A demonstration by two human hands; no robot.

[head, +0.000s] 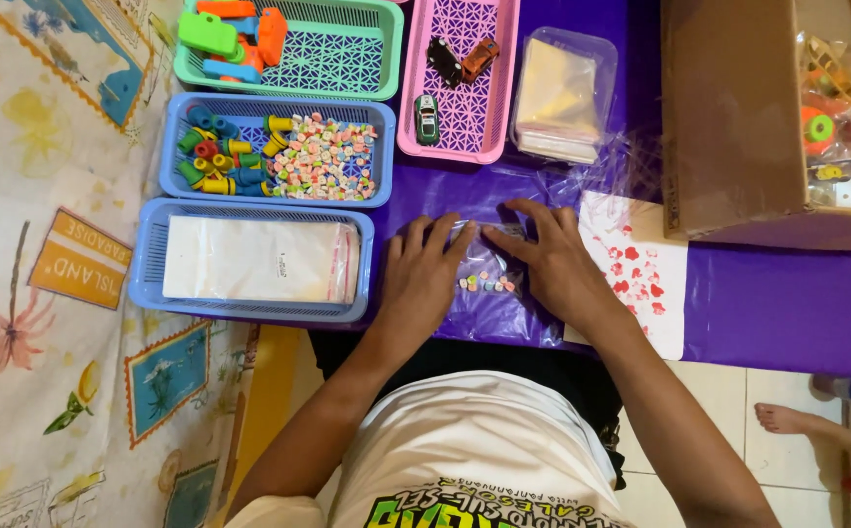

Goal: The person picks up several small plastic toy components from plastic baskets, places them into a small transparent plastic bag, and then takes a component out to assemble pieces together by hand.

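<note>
Blue basket, near-left corner of desk [147, 264]: I see a stack of flat clear bags [259, 259] lying in it.
Second blue basket [173, 147]: just behind the first; small coloured tubes [220, 152] on its left side, a heap of small pastel beads [326, 158] on its right.
Green basket [347, 59]: at the far-left edge, with chunky plastic toy pieces [235, 29] in it.
Left hand [420, 279]: flat and spread, palm down, pressing on the left part of a clear plastic bag [489, 298]; it grips nothing.
Clear plastic bag: lies on the purple desk [787, 303] at the near edge, between and under my two hands; a few pastel beads sit inside it.
Right hand [557, 269]: also open and flat, fingers on the bag's upper edge, holding nothing closed.
Pink basket [464, 98]: far edge, three toy cars [427, 117] inside.
Cardboard box [733, 117]: far-right corner, packed toys visible at its side.
Progress: by my judgement the bag has its beads in and is being pressed along the top; whether it is sealed I cannot tell. Many beads and empty bags remain.
</note>
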